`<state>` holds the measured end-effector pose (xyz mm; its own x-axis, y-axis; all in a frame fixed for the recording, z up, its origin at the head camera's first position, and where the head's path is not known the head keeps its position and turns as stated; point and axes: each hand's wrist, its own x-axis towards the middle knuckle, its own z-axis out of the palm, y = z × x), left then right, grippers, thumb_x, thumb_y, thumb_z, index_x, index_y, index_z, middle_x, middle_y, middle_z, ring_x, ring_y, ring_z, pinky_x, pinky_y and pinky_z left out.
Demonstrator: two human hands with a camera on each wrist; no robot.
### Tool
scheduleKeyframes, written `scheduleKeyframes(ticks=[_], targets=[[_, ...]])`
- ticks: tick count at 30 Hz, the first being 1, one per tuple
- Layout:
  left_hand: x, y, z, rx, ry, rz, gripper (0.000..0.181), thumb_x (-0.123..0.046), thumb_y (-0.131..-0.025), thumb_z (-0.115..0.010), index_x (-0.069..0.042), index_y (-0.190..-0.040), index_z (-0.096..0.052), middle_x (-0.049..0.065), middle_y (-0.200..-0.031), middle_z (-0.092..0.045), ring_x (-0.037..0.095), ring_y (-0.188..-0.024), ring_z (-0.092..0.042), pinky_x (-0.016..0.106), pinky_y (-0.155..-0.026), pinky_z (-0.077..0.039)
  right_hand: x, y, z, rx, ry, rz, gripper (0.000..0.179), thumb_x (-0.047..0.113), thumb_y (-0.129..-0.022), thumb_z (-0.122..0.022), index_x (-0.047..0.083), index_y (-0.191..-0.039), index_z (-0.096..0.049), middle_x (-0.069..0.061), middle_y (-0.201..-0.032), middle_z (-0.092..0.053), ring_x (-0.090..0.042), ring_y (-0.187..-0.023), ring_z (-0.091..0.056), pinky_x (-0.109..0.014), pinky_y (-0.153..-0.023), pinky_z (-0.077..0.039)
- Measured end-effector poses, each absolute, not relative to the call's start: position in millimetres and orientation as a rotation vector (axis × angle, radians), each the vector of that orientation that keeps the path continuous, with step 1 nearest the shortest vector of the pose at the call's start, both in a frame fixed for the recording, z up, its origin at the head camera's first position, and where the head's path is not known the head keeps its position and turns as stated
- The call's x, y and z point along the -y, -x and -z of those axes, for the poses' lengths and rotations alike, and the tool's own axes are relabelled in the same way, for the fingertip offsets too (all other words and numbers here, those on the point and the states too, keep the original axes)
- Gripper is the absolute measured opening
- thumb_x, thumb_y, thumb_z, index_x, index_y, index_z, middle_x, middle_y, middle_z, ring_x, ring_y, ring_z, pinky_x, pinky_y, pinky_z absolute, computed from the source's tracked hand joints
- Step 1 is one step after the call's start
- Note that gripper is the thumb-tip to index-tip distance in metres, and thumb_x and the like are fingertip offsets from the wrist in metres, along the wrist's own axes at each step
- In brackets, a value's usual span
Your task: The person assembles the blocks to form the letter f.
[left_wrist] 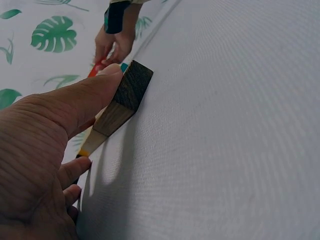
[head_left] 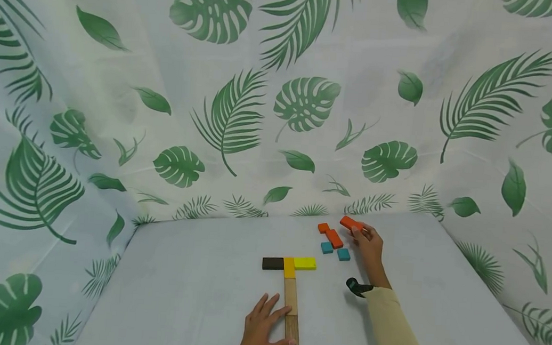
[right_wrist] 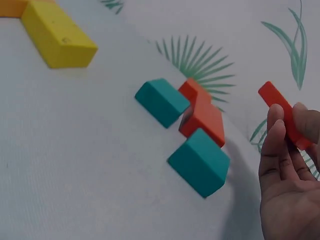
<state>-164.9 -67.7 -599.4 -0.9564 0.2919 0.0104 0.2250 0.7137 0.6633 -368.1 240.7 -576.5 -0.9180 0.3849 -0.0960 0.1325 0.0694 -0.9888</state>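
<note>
My right hand point(head_left: 370, 248) pinches a red-orange block point(head_left: 351, 223) between thumb and fingers, lifted off the table in the right wrist view. Close by lie a second, longer red-orange block point(head_left: 334, 239), a small orange-red block point(head_left: 323, 228) and two teal blocks point(right_wrist: 200, 162). My left hand point(head_left: 260, 326) has its fingers spread beside a T-shaped row of blocks. Its thumb touches the dark brown wooden block point(head_left: 291, 331) at the near end, and a fingertip meets the light wooden block point(head_left: 291, 296). An amber block point(head_left: 289, 267) joins the black block point(head_left: 273, 263) and yellow block point(head_left: 305, 263).
A white cloth-covered table point(head_left: 191, 284) lies under everything. Leaf-printed sheets point(head_left: 242, 111) rise behind it and at both sides. A black strap device point(head_left: 356, 288) sits on the right wrist, next to a beige sleeve point(head_left: 394, 330).
</note>
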Motion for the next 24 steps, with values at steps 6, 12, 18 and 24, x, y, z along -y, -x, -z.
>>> scheduleKeyframes(ticks=[6, 12, 18, 24], targets=[[69, 165, 600, -2.838, -0.456, -1.087, 0.066, -0.064, -0.08, -0.067, -0.036, -0.138, -0.053, 0.008, -0.154, -0.039, 0.041, -0.144, -0.026, 0.066, -0.101, -0.027, -232, 372, 563, 1.947, 0.537, -2.19, 0.049, 0.031, -0.099, -0.057, 0.015, -0.144, -0.045, 0.003, -0.108, -0.06, 0.0, -0.084, -0.062, -0.013, -0.073, -0.05], [70, 166, 599, -2.861, -0.488, -1.093, 0.066, -0.063, -0.081, -0.068, -0.034, -0.138, -0.053, 0.009, -0.154, -0.04, 0.041, -0.143, -0.027, 0.066, -0.1, -0.028, -222, 375, 555, 1.748, 0.675, -2.356, 0.045, 0.031, -0.095, -0.064, 0.014, -0.135, -0.05, 0.006, -0.094, -0.06, -0.006, -0.078, -0.056, -0.015, -0.061, -0.045], [70, 165, 600, -2.843, -0.455, -1.05, 0.067, -0.066, -0.079, -0.067, -0.037, -0.139, -0.053, 0.007, -0.155, -0.039, 0.04, -0.144, -0.026, 0.065, -0.101, -0.029, -219, 370, 559, 1.648, 0.732, -2.394, 0.03, 0.036, -0.093, -0.064, 0.017, -0.115, -0.056, 0.005, -0.083, -0.057, -0.005, -0.06, -0.047, -0.014, -0.048, -0.036], [70, 165, 600, -2.834, -0.445, -1.063, 0.068, -0.066, -0.079, -0.067, -0.037, -0.138, -0.053, 0.006, -0.155, -0.039, 0.039, -0.144, -0.025, 0.065, -0.101, -0.028, -212, 367, 554, 1.567, 0.697, -2.444, 0.027, 0.038, -0.101, -0.051, 0.02, -0.121, -0.048, 0.003, -0.086, -0.054, -0.006, -0.052, -0.045, -0.015, -0.046, -0.036]])
